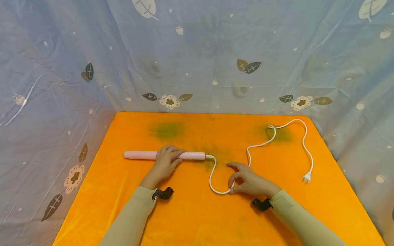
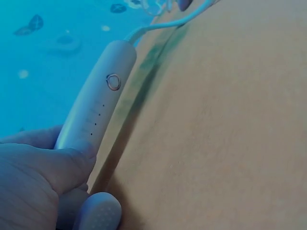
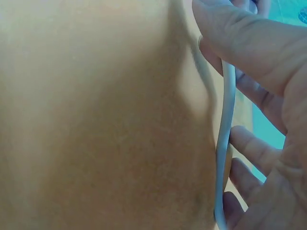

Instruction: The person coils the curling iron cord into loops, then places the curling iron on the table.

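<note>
A slim pink hair straightener lies crosswise on the orange tabletop. My left hand grips it near the middle, fingers over the far side and thumb along the near side. In the left wrist view, a ringed round button and a row of small dots show on its handle, beyond the thumb. From its right end a white cord loops toward me. My right hand pinches this cord between thumb and fingers; in the right wrist view the cord runs down past the other fingertips.
Past the right hand, the cord winds to the back right, crosses itself in a small loop and ends in a white plug at the right. An orange cloth with greenish patches covers the table. Patterned blue-grey curtains enclose the back and sides.
</note>
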`<action>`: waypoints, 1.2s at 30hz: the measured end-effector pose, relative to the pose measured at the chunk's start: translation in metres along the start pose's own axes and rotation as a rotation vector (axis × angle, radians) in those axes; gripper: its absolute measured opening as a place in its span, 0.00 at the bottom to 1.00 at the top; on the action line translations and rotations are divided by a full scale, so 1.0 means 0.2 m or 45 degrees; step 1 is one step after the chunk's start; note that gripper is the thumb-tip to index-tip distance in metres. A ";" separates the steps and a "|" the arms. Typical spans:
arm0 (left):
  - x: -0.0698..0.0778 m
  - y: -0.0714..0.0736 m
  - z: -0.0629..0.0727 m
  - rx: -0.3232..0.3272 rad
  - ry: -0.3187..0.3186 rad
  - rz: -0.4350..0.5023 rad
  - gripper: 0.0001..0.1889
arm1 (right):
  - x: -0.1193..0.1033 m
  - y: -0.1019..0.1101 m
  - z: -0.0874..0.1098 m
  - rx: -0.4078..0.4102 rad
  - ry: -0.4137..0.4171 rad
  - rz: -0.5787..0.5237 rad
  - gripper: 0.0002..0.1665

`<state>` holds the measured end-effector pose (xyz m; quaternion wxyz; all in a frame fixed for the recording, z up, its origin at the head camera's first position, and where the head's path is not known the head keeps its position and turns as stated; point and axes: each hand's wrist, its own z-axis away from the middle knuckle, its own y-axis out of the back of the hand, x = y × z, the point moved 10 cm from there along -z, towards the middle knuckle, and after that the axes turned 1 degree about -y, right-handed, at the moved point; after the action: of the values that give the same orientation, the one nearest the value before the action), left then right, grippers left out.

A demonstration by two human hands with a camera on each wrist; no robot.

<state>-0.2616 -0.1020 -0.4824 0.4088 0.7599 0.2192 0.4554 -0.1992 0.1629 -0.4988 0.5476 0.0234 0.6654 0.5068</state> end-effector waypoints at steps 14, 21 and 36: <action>0.01 -0.03 0.00 0.032 0.022 -0.074 0.20 | -0.02 0.01 0.01 0.107 0.063 0.093 0.08; 0.02 -0.03 0.00 0.045 0.022 -0.119 0.21 | -0.03 0.03 0.00 0.150 0.024 0.086 0.08; 0.07 -0.01 -0.01 0.018 0.067 -0.268 0.18 | -0.24 0.08 -0.15 0.148 -0.048 -0.049 0.07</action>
<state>-0.2574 -0.0896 -0.4772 0.4432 0.7233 0.3116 0.4282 -0.2110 0.1229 -0.4575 0.5674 0.0518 0.6836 0.4561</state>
